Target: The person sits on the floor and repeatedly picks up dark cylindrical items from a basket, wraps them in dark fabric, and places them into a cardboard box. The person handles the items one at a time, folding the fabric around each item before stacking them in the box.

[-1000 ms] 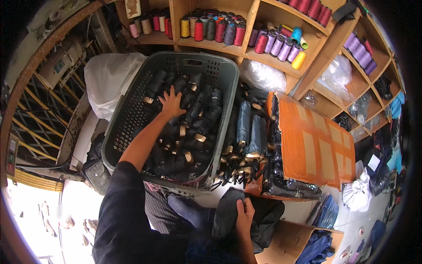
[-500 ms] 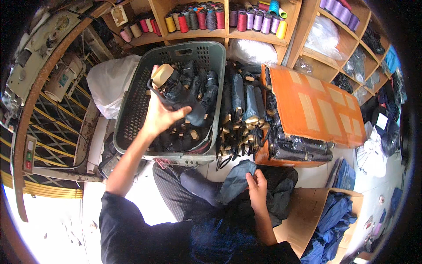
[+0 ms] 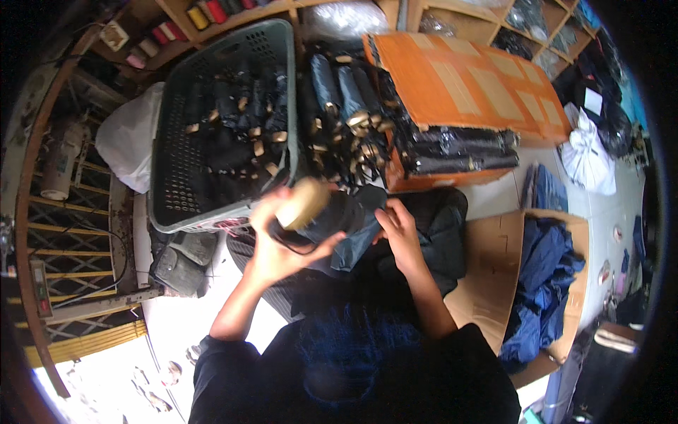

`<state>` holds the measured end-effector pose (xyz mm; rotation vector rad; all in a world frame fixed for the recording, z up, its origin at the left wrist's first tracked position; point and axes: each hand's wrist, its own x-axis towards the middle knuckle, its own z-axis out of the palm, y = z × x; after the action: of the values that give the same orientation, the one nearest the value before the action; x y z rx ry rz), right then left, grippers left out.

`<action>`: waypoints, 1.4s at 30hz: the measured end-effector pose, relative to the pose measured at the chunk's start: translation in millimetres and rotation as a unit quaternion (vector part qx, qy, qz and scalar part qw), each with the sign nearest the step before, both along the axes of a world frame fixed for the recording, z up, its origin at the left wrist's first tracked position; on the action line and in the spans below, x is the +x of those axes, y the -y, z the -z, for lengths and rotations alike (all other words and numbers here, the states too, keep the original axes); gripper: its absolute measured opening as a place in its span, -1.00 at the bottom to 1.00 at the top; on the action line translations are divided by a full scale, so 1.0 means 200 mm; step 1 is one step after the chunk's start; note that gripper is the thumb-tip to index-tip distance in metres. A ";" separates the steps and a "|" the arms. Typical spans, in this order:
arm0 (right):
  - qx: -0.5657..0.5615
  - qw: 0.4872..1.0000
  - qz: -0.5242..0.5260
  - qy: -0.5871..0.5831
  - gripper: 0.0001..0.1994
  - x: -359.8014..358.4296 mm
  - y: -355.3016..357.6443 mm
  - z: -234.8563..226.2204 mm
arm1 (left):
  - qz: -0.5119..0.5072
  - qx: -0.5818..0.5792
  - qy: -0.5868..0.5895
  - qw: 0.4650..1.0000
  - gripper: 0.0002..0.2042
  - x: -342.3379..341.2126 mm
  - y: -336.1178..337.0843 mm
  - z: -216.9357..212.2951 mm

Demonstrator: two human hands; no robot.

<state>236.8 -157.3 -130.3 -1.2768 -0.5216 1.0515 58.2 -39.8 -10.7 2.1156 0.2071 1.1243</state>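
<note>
My left hand (image 3: 279, 244) grips a folded dark umbrella (image 3: 332, 215) by its tan wooden handle end (image 3: 302, 203), holding it over my lap. My right hand (image 3: 399, 226) rests on the other end of the same umbrella and on a dark fabric sleeve (image 3: 360, 244). Just beyond my hands stands a grey plastic laundry basket (image 3: 166, 162) filled with several more folded dark umbrellas with tan handles. Another row of folded umbrellas (image 3: 342, 106) lies to the right of the basket.
An orange cardboard box (image 3: 466, 85) holds stacked dark umbrellas. A brown carton (image 3: 494, 268) with blue cloth (image 3: 547, 283) sits at my right. Shelves with thread spools (image 3: 205, 14) stand behind. A white bag (image 3: 127, 134) lies left of the basket.
My left hand lifted an umbrella out of the basket and brought it down to my lap. My right hand moved up from the dark fabric to meet it.
</note>
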 end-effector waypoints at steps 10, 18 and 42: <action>-0.228 0.961 -0.138 -0.077 -0.55 0.20 0.20 0.10 | -0.065 -0.077 -0.071 0.992 -0.21 0.09 0.38 0.35; 0.082 0.900 0.043 -0.426 -0.49 0.12 0.37 0.17 | 0.103 -0.032 -0.173 0.979 -0.49 0.19 0.47 0.47; -0.200 0.955 -0.198 -0.099 -0.42 0.07 0.37 0.26 | -0.151 -0.162 -0.265 0.939 -0.81 0.15 0.34 0.93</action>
<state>249.8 -231.1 -182.6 -1.4280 -0.4327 1.6679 87.6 -108.5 -195.7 2.0784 0.9319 0.5958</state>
